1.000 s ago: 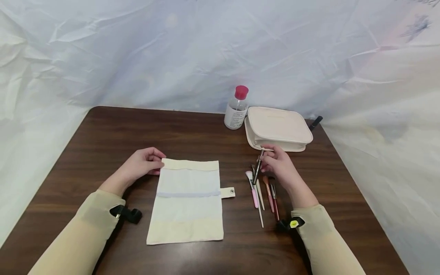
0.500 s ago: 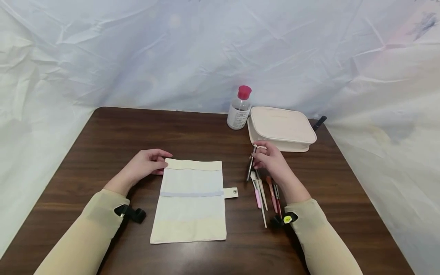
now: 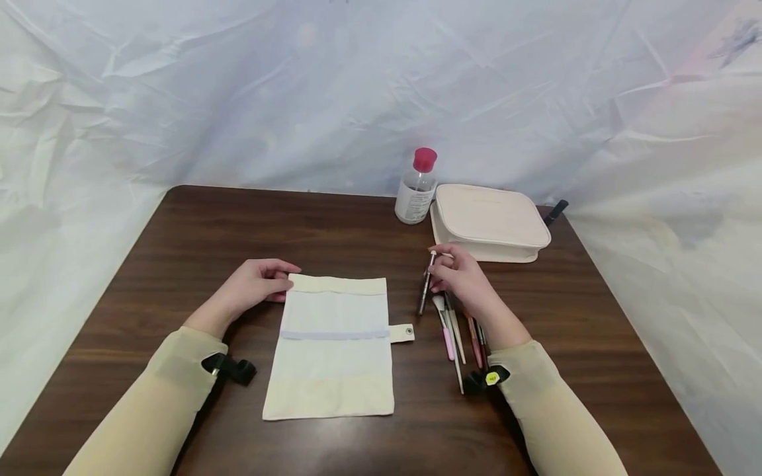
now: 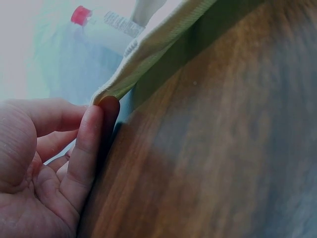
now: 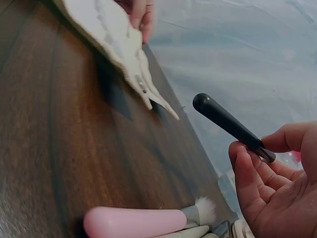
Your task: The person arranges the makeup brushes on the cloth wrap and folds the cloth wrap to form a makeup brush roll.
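Note:
My left hand point(image 3: 257, 287) pinches the upper left corner of a cream cloth brush roll point(image 3: 330, 360), which lies spread flat with its snap tab point(image 3: 402, 333) pointing right. In the left wrist view, thumb and finger meet at the cloth point(image 4: 148, 59) edge. My right hand point(image 3: 460, 272) holds a slim black makeup brush point(image 3: 425, 291) near its upper end, handle slanting down over the table. The right wrist view shows the brush's rounded handle end point(image 5: 218, 111) free; its other end is mostly hidden in the fingers. Several makeup brushes point(image 3: 448, 340) lie below the right hand, partly covered by it.
Behind the right hand sits a cream zip case point(image 3: 491, 218), with a clear bottle with red cap point(image 3: 415, 192) at its left. A black stick-like item point(image 3: 556, 211) shows at the case's right. Pale sheeting point(image 3: 333, 99) hangs along the table's point(image 3: 268, 225) back edge.
My right hand has carried the black brush leftward, from over the loose brushes toward the brush roll. The left hand keeps its hold on the corner.

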Tool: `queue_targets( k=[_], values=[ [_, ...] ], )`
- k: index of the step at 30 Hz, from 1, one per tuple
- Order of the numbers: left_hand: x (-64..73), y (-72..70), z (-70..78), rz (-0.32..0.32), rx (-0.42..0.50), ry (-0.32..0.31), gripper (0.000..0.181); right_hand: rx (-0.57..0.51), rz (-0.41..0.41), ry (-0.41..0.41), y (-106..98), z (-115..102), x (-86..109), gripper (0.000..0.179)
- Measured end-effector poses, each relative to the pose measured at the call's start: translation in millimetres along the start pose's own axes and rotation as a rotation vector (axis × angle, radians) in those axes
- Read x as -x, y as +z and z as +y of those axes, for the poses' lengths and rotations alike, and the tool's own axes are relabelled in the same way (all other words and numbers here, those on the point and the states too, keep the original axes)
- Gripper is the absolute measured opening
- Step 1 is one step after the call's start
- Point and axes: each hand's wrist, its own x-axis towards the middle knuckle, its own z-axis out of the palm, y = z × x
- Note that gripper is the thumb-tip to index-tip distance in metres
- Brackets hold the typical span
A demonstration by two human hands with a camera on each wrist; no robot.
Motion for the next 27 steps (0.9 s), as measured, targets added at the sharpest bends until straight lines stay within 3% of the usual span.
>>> queue_targets(
  k=[10,27],
  values=[
    [-3.8,1.8,1.3,0.009,-0.013,0.002,0.036,0.056,-0.018,-0.007,6,0,-6.2,0.051],
    [-2.2,1.5,1.4,-0.007,-0.012,0.002,0.038,0.057,-0.058,-0.026,28,-1,-11.4,0.049]
  ],
)
